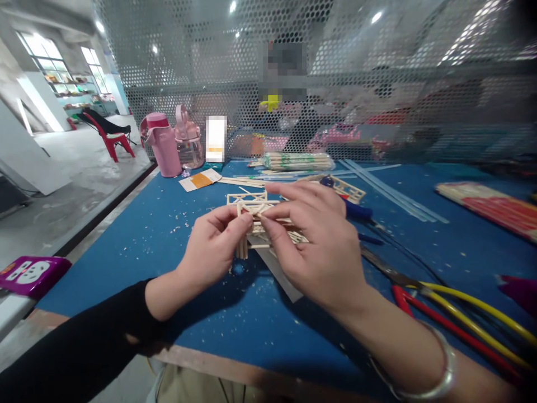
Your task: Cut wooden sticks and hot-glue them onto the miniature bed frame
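Over the blue work mat point(138, 246), a small frame built of thin wooden sticks point(242, 246) is held up in front of me. My left hand point(216, 238) is closed on its left side, thumb and forefinger at a corner. My right hand point(319, 240) pinches thumb and forefinger together against the top of the same frame; a short wooden stick point(260, 211) seems to lie at those fingertips. The right hand's other fingers are raised. Behind stands another lattice piece point(247, 197). Beneath the hands lie loose short sticks point(297, 237) and a grey sheet point(281, 274), partly hidden.
Long-handled cutters point(409, 291) and a blue-handled tool point(358, 210) lie at right. Bagged sticks point(297, 161), translucent strips point(386, 190) and a red packet point(490, 207) lie farther back. A pink flask point(165, 148), a clear bottle point(191, 148) and a lit phone point(216, 137) stand before the perforated screen point(188, 67).
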Demonstrator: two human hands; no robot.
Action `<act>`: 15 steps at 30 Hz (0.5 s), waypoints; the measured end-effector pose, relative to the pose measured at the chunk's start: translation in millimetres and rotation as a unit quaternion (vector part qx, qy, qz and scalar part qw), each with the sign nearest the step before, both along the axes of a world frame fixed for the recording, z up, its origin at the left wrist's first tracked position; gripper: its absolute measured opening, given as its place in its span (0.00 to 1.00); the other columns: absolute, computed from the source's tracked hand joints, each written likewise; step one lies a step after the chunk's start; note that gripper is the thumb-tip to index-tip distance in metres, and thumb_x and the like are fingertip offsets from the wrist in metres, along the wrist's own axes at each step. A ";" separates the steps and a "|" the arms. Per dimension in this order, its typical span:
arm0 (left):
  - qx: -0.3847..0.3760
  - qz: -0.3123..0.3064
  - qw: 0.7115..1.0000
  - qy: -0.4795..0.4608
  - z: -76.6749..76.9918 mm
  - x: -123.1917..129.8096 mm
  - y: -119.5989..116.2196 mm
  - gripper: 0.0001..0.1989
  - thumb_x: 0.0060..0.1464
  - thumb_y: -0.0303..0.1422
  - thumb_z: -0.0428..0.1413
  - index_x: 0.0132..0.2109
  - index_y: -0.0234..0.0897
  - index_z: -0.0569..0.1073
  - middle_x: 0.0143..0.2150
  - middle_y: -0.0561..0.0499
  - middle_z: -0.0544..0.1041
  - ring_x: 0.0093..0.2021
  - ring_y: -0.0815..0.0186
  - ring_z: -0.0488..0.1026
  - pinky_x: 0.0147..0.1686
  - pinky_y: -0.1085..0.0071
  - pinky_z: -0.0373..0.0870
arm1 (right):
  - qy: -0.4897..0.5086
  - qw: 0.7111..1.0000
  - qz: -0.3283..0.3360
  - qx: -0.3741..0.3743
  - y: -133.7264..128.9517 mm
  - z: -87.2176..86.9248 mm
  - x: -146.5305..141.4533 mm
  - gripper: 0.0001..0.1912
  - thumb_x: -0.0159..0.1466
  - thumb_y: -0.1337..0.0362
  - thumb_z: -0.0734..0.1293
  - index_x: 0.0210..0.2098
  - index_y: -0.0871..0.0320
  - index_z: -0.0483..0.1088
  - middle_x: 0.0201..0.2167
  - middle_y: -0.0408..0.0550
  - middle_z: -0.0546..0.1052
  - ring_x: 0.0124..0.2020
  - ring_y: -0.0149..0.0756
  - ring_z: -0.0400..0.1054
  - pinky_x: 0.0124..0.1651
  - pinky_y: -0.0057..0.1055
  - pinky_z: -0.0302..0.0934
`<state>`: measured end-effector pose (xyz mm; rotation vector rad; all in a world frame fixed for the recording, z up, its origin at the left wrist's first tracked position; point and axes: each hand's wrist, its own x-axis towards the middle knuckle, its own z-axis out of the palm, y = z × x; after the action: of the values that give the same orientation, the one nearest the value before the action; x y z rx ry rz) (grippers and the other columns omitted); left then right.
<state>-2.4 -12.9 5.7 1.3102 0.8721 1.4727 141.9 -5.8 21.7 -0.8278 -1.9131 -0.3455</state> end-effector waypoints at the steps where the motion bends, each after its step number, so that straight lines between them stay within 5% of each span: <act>1: -0.001 0.007 1.000 0.000 0.8 0.1 -0.2 0.07 0.50 0.33 0.58 0.28 0.35 0.74 0.25 0.54 0.73 0.26 0.72 0.65 0.29 0.75 0.64 | 0.004 1.000 0.003 0.002 0.4 -0.9 -0.2 0.05 0.60 0.69 0.64 0.28 0.57 0.70 0.43 0.50 0.78 0.46 0.44 0.68 0.51 0.47 0.59; 9: -0.002 -0.041 0.999 -0.015 -1.2 -4.8 2.9 0.04 0.50 0.32 0.59 0.31 0.35 0.75 0.28 0.53 0.75 0.31 0.71 0.69 0.35 0.74 0.66 | 0.026 1.000 0.007 0.010 1.7 -4.6 -2.7 0.05 0.59 0.69 0.64 0.28 0.58 0.71 0.42 0.52 0.78 0.46 0.45 0.69 0.50 0.48 0.60; 15: -0.010 0.011 1.000 0.006 -0.5 -2.5 -1.5 0.04 0.49 0.31 0.59 0.32 0.35 0.76 0.32 0.52 0.78 0.33 0.69 0.72 0.40 0.72 0.67 | -0.003 1.000 -0.013 0.023 -1.6 -2.4 -3.3 0.04 0.59 0.67 0.65 0.28 0.55 0.72 0.44 0.50 0.78 0.47 0.47 0.69 0.50 0.51 0.59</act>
<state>-4.9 -14.4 5.2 1.2995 0.9091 1.4699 138.6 -7.4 19.3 -0.8229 -1.8943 -0.4077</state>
